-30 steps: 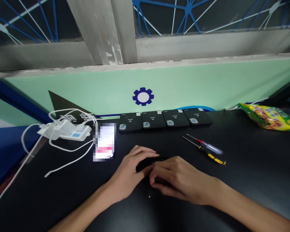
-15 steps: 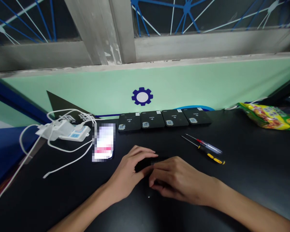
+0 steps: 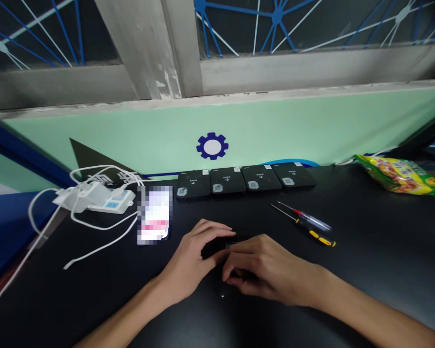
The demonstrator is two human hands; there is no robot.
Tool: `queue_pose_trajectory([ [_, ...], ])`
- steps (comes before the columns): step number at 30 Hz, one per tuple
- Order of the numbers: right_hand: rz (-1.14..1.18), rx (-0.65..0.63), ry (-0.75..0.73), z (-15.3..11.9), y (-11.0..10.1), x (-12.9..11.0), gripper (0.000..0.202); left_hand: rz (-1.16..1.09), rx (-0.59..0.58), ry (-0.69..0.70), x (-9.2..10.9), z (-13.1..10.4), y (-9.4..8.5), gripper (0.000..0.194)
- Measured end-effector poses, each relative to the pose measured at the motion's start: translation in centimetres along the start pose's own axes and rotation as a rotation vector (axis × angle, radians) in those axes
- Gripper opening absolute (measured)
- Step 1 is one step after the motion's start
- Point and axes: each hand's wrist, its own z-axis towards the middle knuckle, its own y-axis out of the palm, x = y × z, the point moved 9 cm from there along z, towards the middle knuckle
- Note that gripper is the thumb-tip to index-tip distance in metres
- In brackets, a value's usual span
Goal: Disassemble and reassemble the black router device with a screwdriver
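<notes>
A dark, flat object point(image 3: 235, 239) lies low on the black table between my hands, mostly hidden and hard to tell from the tabletop. My left hand point(image 3: 199, 249) curves around its left side, fingers stretched over the far edge and thumb near my right fingers. My right hand point(image 3: 261, 266) rests on its right part with fingers curled and pressed together; what they pinch, if anything, is hidden. A small shiny spot point(image 3: 222, 296) shows just below my right fingertips.
Several black boxes point(image 3: 227, 180) stand in a row by the wall. Two screwdrivers point(image 3: 311, 221) lie right of my hands. A phone point(image 3: 155, 212) with a blurred screen, a power strip point(image 3: 119, 202) with white cables, and a yellow-green snack bag point(image 3: 402, 175) are also on the table point(image 3: 366, 270).
The whole view has shifted very slightly. Both hands keep nearly the same pose and place around the dark object.
</notes>
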Motion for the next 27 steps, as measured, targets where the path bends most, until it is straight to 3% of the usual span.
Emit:
queue_pose_trajectory([
  [27, 0.029, 0.009, -0.001, 0.17, -0.23, -0.08, 0.017, -0.01, 0.008, 0.0, -0.12, -0.04, 0.0, 0.038],
])
